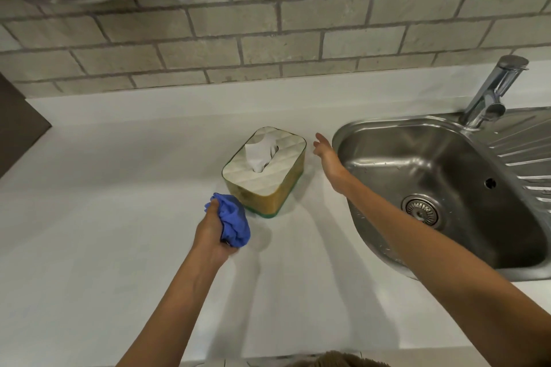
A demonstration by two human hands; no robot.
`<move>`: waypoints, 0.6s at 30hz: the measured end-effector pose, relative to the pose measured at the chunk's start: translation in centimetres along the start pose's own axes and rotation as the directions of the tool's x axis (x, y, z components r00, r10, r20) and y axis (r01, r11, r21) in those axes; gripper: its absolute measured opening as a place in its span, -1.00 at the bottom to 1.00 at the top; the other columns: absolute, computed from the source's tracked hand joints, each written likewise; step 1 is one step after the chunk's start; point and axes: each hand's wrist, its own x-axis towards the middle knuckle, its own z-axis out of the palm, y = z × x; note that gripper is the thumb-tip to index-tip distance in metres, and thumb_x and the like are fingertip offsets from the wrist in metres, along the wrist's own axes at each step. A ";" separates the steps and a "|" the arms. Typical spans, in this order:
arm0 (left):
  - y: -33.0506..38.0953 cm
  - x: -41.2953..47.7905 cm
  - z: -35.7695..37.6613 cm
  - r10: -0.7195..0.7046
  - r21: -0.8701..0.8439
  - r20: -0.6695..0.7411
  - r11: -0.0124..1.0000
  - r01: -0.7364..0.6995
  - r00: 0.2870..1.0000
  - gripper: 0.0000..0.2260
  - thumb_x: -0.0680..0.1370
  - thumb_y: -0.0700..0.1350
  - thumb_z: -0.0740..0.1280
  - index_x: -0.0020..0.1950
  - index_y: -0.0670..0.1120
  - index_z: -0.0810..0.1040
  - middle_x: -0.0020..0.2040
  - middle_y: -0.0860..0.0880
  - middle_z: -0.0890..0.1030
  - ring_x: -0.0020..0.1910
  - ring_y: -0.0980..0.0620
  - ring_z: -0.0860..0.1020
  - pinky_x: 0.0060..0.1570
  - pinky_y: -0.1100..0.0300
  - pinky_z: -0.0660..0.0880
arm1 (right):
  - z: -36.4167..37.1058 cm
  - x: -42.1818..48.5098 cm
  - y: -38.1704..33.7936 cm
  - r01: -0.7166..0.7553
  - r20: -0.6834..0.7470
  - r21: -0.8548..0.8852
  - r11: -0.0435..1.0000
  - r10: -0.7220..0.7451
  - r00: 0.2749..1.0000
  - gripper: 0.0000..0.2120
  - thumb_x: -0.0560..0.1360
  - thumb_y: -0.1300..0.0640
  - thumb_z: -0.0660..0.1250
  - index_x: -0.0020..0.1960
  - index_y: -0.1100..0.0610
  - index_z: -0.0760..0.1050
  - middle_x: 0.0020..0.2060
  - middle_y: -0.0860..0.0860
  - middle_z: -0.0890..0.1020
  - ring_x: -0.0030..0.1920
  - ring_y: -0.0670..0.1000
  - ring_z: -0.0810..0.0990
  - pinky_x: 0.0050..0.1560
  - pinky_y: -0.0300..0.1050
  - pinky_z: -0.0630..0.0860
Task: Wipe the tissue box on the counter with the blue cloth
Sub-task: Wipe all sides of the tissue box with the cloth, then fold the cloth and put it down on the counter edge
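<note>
The tissue box [277,188] stands on the white counter [119,217], near its middle. It has a pale quilted top, yellow-gold sides and a white tissue sticking up from its slot. My left hand [212,234] is shut on the bunched blue cloth [234,220], just in front of and left of the box's near corner. Whether the cloth touches the box I cannot tell. My right hand [326,153] hovers to the right of the box with fingers spread, holding nothing and apart from the box.
A steel sink [447,188] with a drain and a tap [492,92] lies right of the box. A grey brick wall runs along the back. A dark panel [18,125] sits at the far left. The counter's front edge is near the bottom.
</note>
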 end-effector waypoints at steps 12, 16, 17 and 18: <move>4.7 2.3 1.7 0.076 0.079 0.033 0.994 -0.078 0.997 -0.71 0.61 0.11 0.08 -0.16 -0.01 0.45 -0.14 0.00 0.52 -0.19 0.07 0.48 0.03 0.17 0.43 | 0.5 -2.7 -0.2 0.079 0.111 0.027 0.997 -0.081 0.990 -0.58 0.38 0.25 0.02 0.16 0.42 0.38 -0.06 0.28 0.53 -0.01 0.06 0.49 0.42 0.09 0.24; 5.8 3.2 1.5 0.057 0.101 0.062 0.993 -0.063 0.996 -0.72 0.60 0.13 0.09 -0.14 0.01 0.46 -0.12 0.00 0.54 -0.17 0.06 0.49 -0.07 0.17 0.43 | 0.1 -3.3 0.7 0.039 0.113 -0.021 0.999 -0.037 0.993 -0.48 0.45 0.16 0.07 0.37 0.35 0.22 0.33 0.36 0.34 0.36 0.28 0.33 0.43 0.13 0.20; 5.8 3.3 1.5 0.059 0.093 0.058 0.994 -0.064 0.997 -0.73 0.59 0.14 0.10 -0.14 0.02 0.46 -0.14 0.01 0.55 -0.17 0.06 0.49 -0.01 0.16 0.42 | 0.0 -3.4 1.0 0.020 0.115 -0.044 0.999 -0.015 0.993 -0.48 0.51 0.14 0.08 0.45 0.21 0.16 0.40 0.22 0.32 0.41 0.19 0.29 0.44 0.07 0.22; 5.7 3.4 1.2 0.062 0.083 0.056 0.994 -0.066 0.997 -0.74 0.59 0.14 0.10 -0.14 0.03 0.45 -0.18 0.01 0.58 -0.18 0.07 0.49 -0.01 0.16 0.41 | 0.1 -3.5 1.2 0.015 0.093 -0.070 0.997 -0.009 0.996 -0.47 0.53 0.10 0.09 0.48 0.10 0.11 0.42 0.09 0.30 0.41 0.10 0.30 0.37 -0.05 0.26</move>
